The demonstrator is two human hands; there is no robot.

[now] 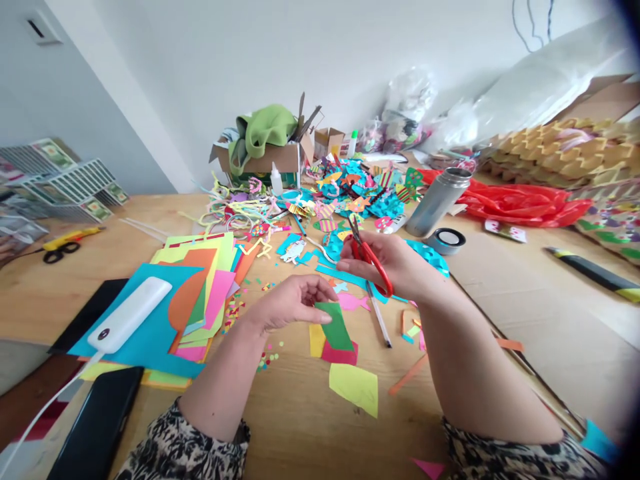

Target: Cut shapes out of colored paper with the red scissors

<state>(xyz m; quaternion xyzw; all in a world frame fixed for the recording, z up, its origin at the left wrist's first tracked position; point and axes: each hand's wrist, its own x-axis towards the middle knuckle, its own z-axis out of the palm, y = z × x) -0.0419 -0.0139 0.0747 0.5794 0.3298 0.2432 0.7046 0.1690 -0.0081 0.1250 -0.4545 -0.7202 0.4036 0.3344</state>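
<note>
Between the thumb and fingers of my left hand (300,303) is a small green piece of paper (336,328). My right hand (385,260) grips red-handled scissors (371,263), their blades pointing up and away from me. The scissors are apart from the green paper. Under and beside the green piece lie a red piece of paper (340,353) and a yellow-orange piece of paper (316,341) on the table. Closer to me rests a pale yellow piece of paper (355,388). A pen (380,317) and a pink paper fish (353,302) lie just beyond.
Coloured paper sheets (145,300) are stacked at left under a white power bank (131,313), near a black phone (97,427). A metal flask (440,200) stands at right beside its lid (447,240). Paper cutouts (360,187) pile up before a cardboard box (275,160). A cutter (595,270) lies far right.
</note>
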